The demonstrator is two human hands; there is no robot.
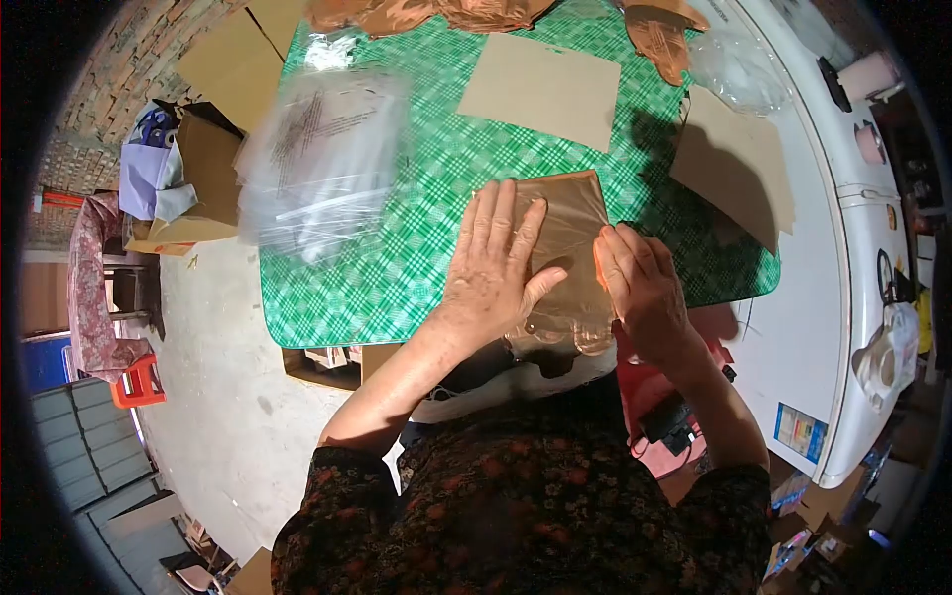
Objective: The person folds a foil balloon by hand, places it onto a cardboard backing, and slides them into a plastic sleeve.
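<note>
My left hand (493, 268) lies flat with fingers stretched on a shiny copper-brown sheet or flat packet (565, 223) near the table's front edge. A clear plastic edge (595, 342) shows at the packet's lower end. At its right side, my right hand (640, 288) is closed with fingers bent together. A bit of orange (600, 263) shows beside those fingers, but what they hold is mostly hidden. A stack of clear plastic bags (327, 159) lies to the left. Beyond my hands is a flat beige card (543, 87).
The table has a green checked cover (347, 297). More copper-brown pieces (446, 14) lie at its far edge. A stack of beige cards (734, 164) and clear plastic (739, 69) are at the right, near a white refrigerator (853, 297). An open cardboard box (208, 174) stands at left.
</note>
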